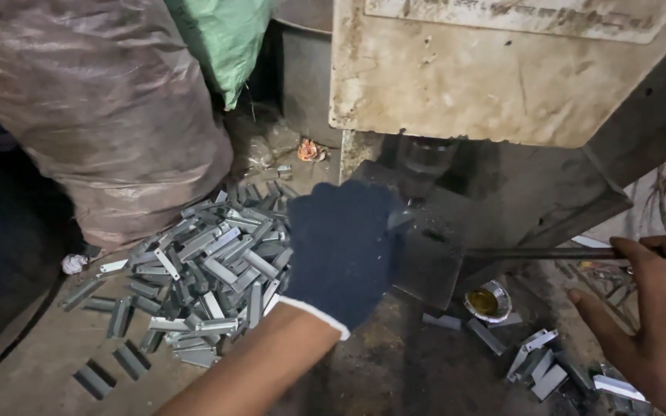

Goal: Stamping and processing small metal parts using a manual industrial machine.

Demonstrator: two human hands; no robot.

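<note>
Centre of the frame: the left hand (342,250), in a dark blue knitted glove with a white cuff, reaches up to the bed of a press machine (502,69), whose worn cream housing fills the upper right. The gloved fingers are closed around a small metal piece (399,220) at the die area, just below the dark cylindrical ram (424,163); only a sliver of that piece shows past the glove, so its shape cannot be told. Right edge of the frame: the bare right hand (649,316) rests on the end of a thin horizontal metal lever (549,253), thumb and upper fingers on the bar and the forefinger extended below it; whether the hold is fully closed cannot be told. The lever runs left toward the dark steel press table (433,266). Left of centre, a heap of folded grey sheet-metal clips (210,277) lies on the dirty floor (32,370), with strays scattered toward the lower left. A smaller group of similar clips (537,358) lies lower right, near a small round tin of yellowish grease (487,302). Upper left: a large brownish plastic sack (102,100), with a green sack (225,38) behind it.
</note>
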